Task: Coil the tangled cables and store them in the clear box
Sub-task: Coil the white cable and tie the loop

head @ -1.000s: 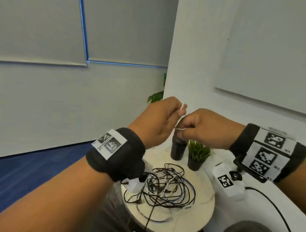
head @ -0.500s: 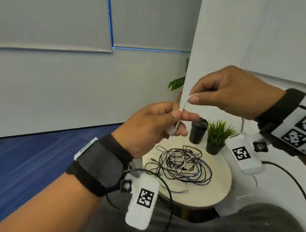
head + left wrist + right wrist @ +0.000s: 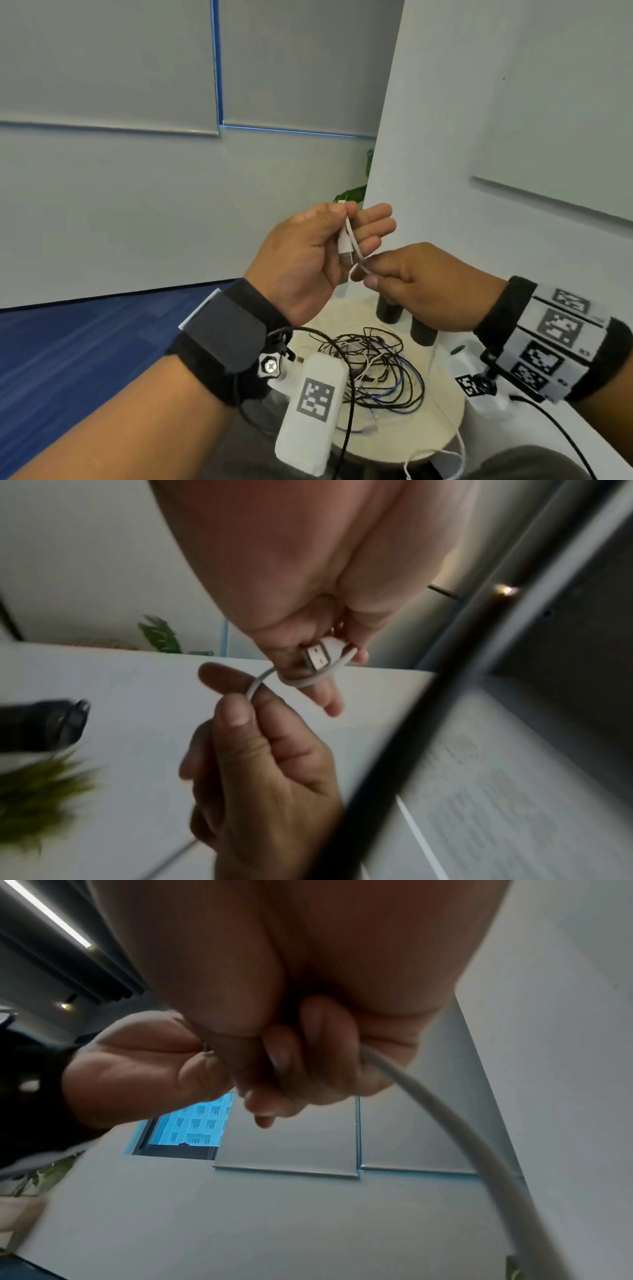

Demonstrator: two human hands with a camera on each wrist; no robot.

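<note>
Grey walls behind; round table (image 3: 404, 442) below carries the black tangle (image 3: 376, 370). Left hand (image 3: 308, 253) pins the white cable (image 3: 352, 245) plug under its thumb; right hand (image 3: 421, 287) pinches the cable close by. Wrap even loops around the left fingers, tension light. Clear box not visible.

White cable (image 3: 349, 236) with white plug (image 3: 322, 654), silver metal tip. Cable tangle (image 3: 376, 370) mostly black, some white and blue strands. Counter (image 3: 442, 421) pale cream. Two pots (image 3: 423, 332) black; plant (image 3: 31, 794) green. Wrist straps (image 3: 222, 339) black; right band carries black-and-white square-code tags (image 3: 558, 325). White wrist unit (image 3: 313, 414) with grey-and-white code tag. Floor (image 3: 68, 349) blue; walls pale grey.
</note>
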